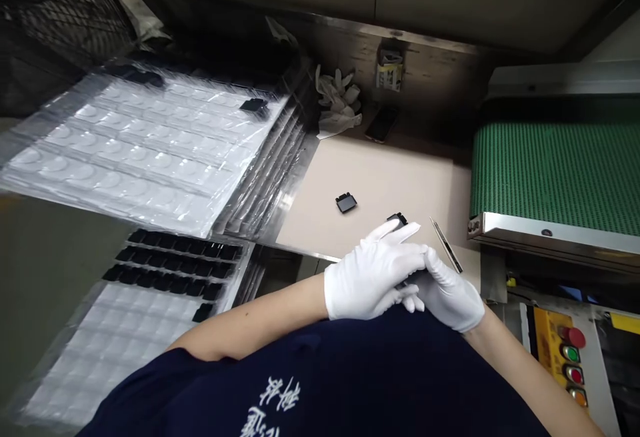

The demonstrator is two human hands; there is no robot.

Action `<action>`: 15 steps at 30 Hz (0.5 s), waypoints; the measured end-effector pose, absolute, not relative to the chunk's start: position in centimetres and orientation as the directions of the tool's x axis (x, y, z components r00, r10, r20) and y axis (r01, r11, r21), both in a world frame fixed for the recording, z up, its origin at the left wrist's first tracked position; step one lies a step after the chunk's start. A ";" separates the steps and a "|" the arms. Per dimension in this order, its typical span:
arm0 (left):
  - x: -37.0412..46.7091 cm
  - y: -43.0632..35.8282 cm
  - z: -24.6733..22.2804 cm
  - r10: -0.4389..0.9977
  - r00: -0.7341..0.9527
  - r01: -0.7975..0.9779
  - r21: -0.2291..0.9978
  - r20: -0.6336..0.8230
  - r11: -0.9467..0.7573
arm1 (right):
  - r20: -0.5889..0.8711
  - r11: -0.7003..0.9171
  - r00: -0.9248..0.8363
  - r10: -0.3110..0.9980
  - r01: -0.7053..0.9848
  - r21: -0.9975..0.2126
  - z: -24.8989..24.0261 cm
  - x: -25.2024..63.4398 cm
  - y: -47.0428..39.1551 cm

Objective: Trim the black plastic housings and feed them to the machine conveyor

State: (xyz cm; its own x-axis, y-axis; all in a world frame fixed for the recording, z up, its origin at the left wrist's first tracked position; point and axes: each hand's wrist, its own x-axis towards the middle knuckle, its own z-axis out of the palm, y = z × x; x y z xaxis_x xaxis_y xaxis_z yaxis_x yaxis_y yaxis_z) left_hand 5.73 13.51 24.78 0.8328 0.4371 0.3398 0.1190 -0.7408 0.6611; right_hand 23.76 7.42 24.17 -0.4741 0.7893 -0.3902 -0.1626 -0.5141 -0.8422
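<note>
Both my hands wear white gloves and meet in front of my dark blue shirt. My left hand [376,272] reaches across with its fingers stretched out and spread, touching my right hand [450,294]. The thumb side of my right hand shows, apart from its other fingers, which are mostly hidden; I see nothing held in either hand. Just beyond my left fingertips lies a small black part [397,219], partly covered. A second black part [346,202] with a grey face rests farther left on the beige sheet [395,170]. Tweezers [446,245] lie beside my right hand.
Stacked clear plastic trays [135,144] stand at left, with a lower tray [130,317] partly filled with black parts. Crumpled gloves [340,97] and a phone [382,123] lie behind. A green conveyor belt [555,177] and a button box [555,350] are at right.
</note>
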 end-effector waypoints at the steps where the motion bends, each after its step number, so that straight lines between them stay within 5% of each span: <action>1: 6.1 13.7 25.0 0.402 0.861 0.123 0.641 0.311 -0.758 | -0.402 -0.514 -0.451 0.797 -0.156 -0.843 24.1 24.0 7.2; 5: 8.0 14.1 25.4 0.285 0.909 0.039 0.618 0.304 -0.785 | -0.365 -0.437 -0.419 0.831 -0.088 -0.895 23.3 25.7 5.9; 11: 11.3 13.3 24.2 0.069 0.826 -0.275 0.507 0.560 -0.817 | -0.317 -0.297 -0.284 0.905 0.113 -0.948 22.0 28.4 2.6; 15: 11.7 10.4 23.2 0.229 0.794 -0.169 0.566 0.564 -0.807 | -0.221 -0.211 0.026 0.975 -0.219 -0.953 22.1 29.8 -2.1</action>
State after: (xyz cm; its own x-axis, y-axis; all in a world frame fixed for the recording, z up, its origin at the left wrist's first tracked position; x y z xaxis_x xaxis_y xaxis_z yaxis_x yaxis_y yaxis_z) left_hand 11.75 10.40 23.23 0.7936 0.2291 0.5636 -0.1687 -0.8072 0.5657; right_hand 29.83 -2.06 22.09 0.0257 0.9748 -0.2215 -0.2190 -0.2107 -0.9527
